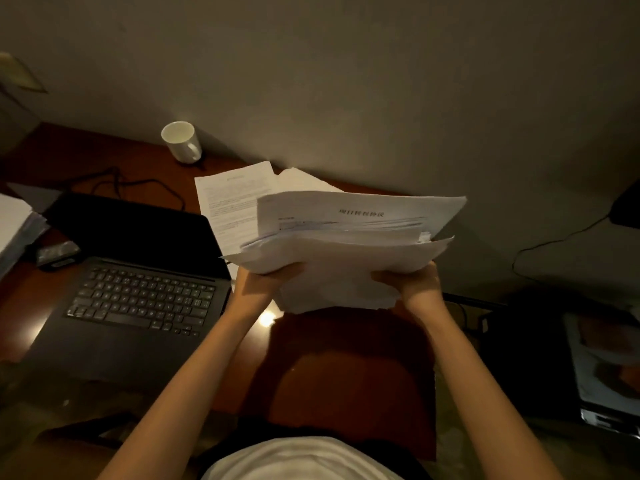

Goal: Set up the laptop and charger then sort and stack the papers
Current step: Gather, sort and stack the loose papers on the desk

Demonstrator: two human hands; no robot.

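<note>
Both hands hold a thick paper bundle (346,251) up off the bench (145,157), mid-frame. Left hand (258,284) grips the bundle's near-left corner, fingers curled under and thumb on top; right hand (408,284) grips the near-right corner the same way. Sheet edges are ragged and not squared, some poking out at 3 o'clock.

More loose sheets (235,199) lie flat on the bench at 11 o'clock of the bundle, partly hidden behind it. Another white stack (15,223) sits at the far 9 o'clock edge. Laptop (138,271) is open at 9 o'clock of the hands, screen dark; a black cable (138,183) runs behind it. Can't tell if it's plugged in. White mug (181,142) stands at 11 o'clock near the wall.

Step, by judgement: laptop part looks done, now in sort/stack phase, w/ the bundle gathered but not aligned. Next move prob. calls for tapping the edges on the bench to square them, then setting it down and adding the loose sheets. Risk: inner sheets slipping out since the grip is only at the near corners.
</note>
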